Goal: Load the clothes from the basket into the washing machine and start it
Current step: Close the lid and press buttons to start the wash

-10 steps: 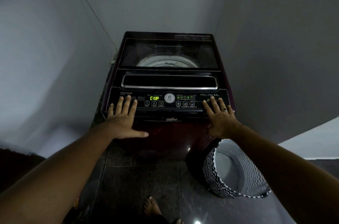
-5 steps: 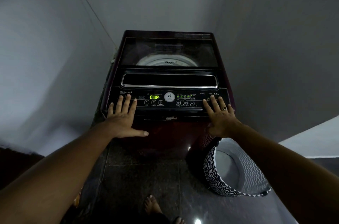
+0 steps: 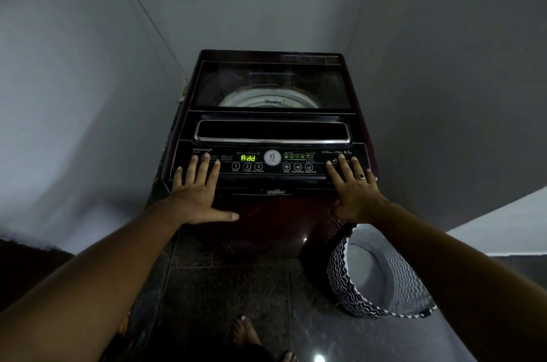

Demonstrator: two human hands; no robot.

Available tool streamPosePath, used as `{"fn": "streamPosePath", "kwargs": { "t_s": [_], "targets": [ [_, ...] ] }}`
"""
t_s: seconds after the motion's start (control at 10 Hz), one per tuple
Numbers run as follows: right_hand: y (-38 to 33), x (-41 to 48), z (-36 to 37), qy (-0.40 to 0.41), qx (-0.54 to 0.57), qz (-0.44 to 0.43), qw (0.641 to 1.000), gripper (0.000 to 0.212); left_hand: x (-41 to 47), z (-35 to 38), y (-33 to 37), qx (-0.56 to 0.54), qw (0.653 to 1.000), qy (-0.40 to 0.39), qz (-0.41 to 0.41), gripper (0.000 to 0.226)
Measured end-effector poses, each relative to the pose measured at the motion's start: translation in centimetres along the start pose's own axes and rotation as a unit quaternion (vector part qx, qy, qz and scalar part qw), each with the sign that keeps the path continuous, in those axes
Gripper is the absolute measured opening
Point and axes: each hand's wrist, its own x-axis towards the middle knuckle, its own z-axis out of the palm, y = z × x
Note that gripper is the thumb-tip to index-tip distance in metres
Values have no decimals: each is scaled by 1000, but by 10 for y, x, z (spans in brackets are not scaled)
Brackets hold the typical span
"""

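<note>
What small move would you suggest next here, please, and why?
Probably shift the left hand right to press the Start/Pause button: the basket looks empty, the lid is down, the display reads "Add", and both it and the right hand merely rest flat on the panel.
</note>
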Motion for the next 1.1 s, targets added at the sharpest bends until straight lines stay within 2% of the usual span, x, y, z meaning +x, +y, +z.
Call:
{"fn": "streamPosePath", "kwargs": {
  "t_s": [1.1],
  "targets": [
    [-2,-2,-1,-2,1,1,1000,119,1,1,1,4,1000,8,-5,150]
  ]
}}
